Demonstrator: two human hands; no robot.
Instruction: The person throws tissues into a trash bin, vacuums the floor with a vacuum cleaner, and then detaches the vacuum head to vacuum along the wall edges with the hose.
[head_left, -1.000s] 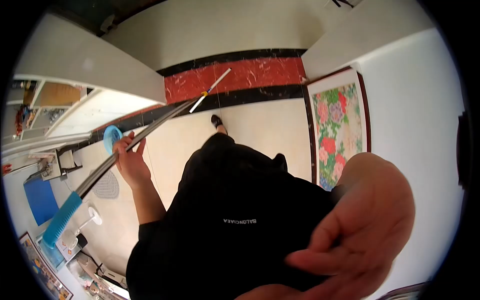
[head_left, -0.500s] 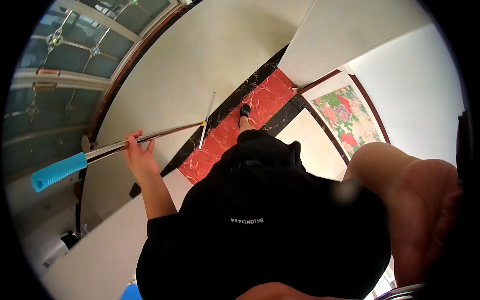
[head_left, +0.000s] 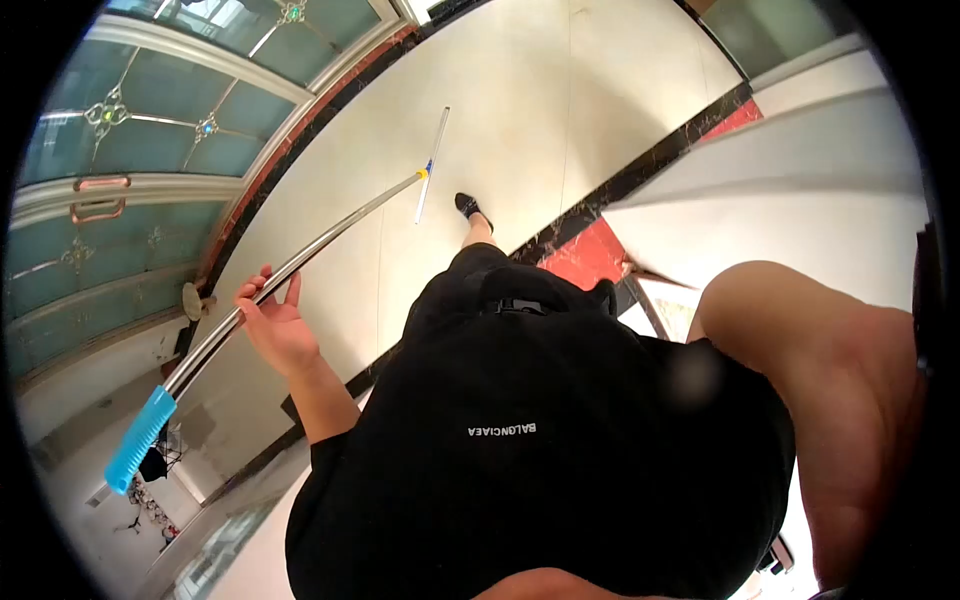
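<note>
shoe [head_left: 467,205] and crossbar [head_left: 423,200] now past the red strip [head_left: 590,256]
left hand [head_left: 282,335], half-open, cradles the pole [head_left: 206,345]; right hand out of view, grip unclear.

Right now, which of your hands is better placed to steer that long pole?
Probably the left hand: its fingers are around the metal pole, above the blue grip. The right arm bends off at the other side, its hand out of sight.
</note>
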